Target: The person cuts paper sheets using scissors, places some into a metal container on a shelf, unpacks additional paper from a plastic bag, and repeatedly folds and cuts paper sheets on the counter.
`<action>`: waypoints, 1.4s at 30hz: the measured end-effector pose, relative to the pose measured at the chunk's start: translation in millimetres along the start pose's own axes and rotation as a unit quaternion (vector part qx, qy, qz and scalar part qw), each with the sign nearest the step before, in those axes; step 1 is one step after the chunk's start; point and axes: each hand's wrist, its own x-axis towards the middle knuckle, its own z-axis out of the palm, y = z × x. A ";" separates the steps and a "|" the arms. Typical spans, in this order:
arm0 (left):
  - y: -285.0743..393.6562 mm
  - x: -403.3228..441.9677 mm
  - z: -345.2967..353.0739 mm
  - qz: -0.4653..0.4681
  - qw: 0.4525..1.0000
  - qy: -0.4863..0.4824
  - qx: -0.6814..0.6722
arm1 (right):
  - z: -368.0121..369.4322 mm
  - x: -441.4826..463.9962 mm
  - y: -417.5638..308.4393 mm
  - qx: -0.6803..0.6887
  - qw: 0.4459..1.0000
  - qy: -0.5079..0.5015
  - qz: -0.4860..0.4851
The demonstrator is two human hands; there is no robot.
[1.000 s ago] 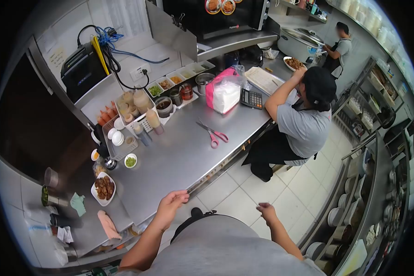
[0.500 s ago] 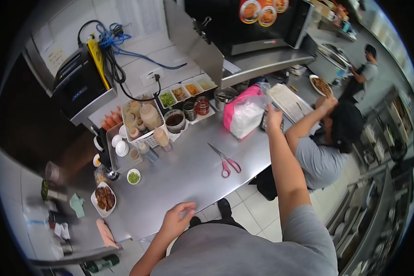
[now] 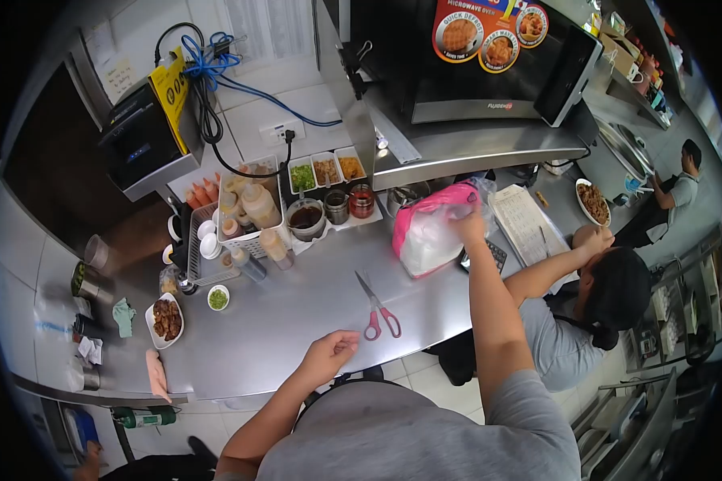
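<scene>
The right hand [image 3: 471,228] has reached the bag [image 3: 430,243], now the work's focus, its grip unclear; the left hand [image 3: 329,356], half-curled, seems empty near the scissors [image 3: 375,306].

Single head-worn view, looking forward and steeply down over the steel counter [image 3: 257,337]. Wearer's grey shirt [image 3: 385,437] nearest, at the bottom edge; microwave [image 3: 449,84] beyond, at the top. Very wide field (corners black, straight lines bowed), with the counter's front edge slanting up to the right.
</scene>
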 end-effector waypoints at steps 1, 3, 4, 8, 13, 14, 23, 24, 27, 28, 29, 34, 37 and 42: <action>6.4 0.8 -0.1 -0.005 1.000 0.001 -0.002 | -3.5 2.0 -4.0 -0.063 0.995 -0.068 -0.039; 18.5 0.7 -4.8 -0.015 1.000 0.008 -0.007 | -9.3 2.3 -12.6 -0.029 0.993 0.017 -0.117; 19.3 -0.5 -8.1 -0.001 0.999 0.029 -0.021 | -21.5 -3.5 -27.8 -0.011 0.986 0.058 -0.155; 23.3 -13.5 -29.5 0.044 0.994 0.093 -0.046 | -91.4 -104.0 -149.9 0.078 0.938 0.105 -0.322; 67.8 -36.6 -57.0 0.117 0.976 0.180 -0.041 | -126.4 -209.7 -225.5 0.224 0.908 0.012 -0.353; 71.8 -35.3 -56.7 0.172 0.964 0.202 -0.029 | -123.5 -225.7 -232.5 0.254 0.904 -0.010 -0.344; -49.6 -30.6 -105.1 0.065 0.988 0.141 0.026 | -69.5 -262.7 -252.3 0.258 0.882 -0.215 -0.331; -41.3 -32.7 -107.5 0.076 0.987 0.144 0.003 | -70.5 -247.7 -260.2 0.237 0.897 -0.170 -0.331; -34.3 -31.3 -117.7 0.111 0.985 0.128 0.026 | -51.5 -191.1 -286.0 0.186 0.899 -0.180 -0.353; -34.7 -33.5 -119.6 0.118 0.985 0.117 0.049 | -29.3 -179.9 -286.3 0.163 0.903 -0.223 -0.329; -32.1 -35.0 -122.4 0.104 0.988 0.099 0.062 | -4.2 -172.9 -283.3 0.140 0.904 -0.266 -0.305; -10.6 -46.3 -147.4 0.089 0.976 -0.029 0.196 | 46.9 -171.8 -277.2 0.123 0.810 -0.560 -0.123; 40.6 -54.5 -174.6 0.134 0.978 0.052 0.151 | 22.2 -168.9 -312.3 0.186 0.789 -0.563 -0.164; 151.8 -54.6 -202.0 0.325 0.929 0.163 0.070 | -109.2 -174.7 -429.4 0.269 0.735 -0.609 -0.128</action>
